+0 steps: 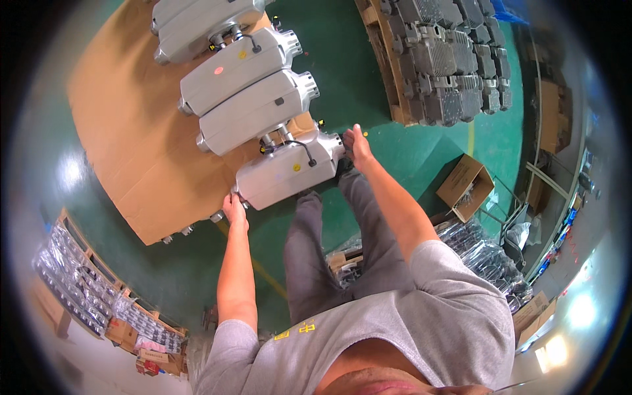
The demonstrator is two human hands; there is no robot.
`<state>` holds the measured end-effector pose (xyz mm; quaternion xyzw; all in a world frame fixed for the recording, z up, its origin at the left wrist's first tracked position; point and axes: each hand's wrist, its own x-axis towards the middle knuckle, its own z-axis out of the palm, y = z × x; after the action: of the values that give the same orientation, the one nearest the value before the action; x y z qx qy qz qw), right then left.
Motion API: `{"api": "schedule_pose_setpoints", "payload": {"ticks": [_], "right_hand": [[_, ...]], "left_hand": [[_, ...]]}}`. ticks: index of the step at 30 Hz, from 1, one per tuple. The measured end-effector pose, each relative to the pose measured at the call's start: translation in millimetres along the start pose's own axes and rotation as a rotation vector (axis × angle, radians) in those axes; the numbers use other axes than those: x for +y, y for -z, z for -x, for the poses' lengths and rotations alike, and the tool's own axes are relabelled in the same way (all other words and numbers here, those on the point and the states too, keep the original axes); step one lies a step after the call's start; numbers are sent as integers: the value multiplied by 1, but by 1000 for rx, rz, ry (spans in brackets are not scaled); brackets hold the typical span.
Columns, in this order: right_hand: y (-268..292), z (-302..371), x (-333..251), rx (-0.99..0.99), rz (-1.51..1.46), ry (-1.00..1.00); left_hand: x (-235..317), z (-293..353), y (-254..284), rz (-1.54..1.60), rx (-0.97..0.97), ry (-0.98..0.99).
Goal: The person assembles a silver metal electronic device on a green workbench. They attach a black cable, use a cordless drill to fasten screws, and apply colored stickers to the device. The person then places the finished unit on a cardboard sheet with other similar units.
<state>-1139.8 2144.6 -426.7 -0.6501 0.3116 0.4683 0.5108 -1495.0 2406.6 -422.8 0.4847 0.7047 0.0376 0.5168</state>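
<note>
A silver air heater (283, 174), with a black cable and a yellow round sticker on its casing, lies between my two hands at the near edge of the cardboard sheet (145, 164). My left hand (235, 210) is closed on its plain left end. At the other end my right hand (357, 148) presses against the slotted outlet, fingers extended and partly hidden. Just beyond it, two similar heaters (253, 112) (240, 69) lie side by side. Another heater (204, 26) is farther off. Whether the held heater rests on the cardboard, I cannot tell.
Stacked grey finned castings (447, 59) stand on a wooden pallet (388, 72) at the far right. An open cardboard box (466, 187) is nearer on the right. Plastic-wrapped parts (484, 257) lie beside my legs, and more wrapped stock (79, 283) is at left.
</note>
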Motion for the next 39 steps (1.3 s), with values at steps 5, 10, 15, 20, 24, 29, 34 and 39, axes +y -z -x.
{"api": "schedule_pose_setpoints", "payload": {"ticks": [5,10,15,20,24,29,34,39], "right_hand": [[-19,4,11,-108,173,92],[-24,5,10,-49,239,177],[-26,2,13,-45,225,213],[-23,-11,22,12,277,254],[-24,-12,24,6,270,265],[-25,-8,20,-19,262,312],[-27,0,14,-48,276,208],[-21,4,5,95,181,255]], "left_hand": [[2,-2,-2,57,-19,29],[9,2,-4,54,-10,55],[4,1,-3,100,7,41],[4,1,1,36,-9,52],[8,0,-6,22,2,46],[3,-3,-4,33,-16,15],[4,1,-4,41,14,69],[31,13,4,-173,25,19]]}}
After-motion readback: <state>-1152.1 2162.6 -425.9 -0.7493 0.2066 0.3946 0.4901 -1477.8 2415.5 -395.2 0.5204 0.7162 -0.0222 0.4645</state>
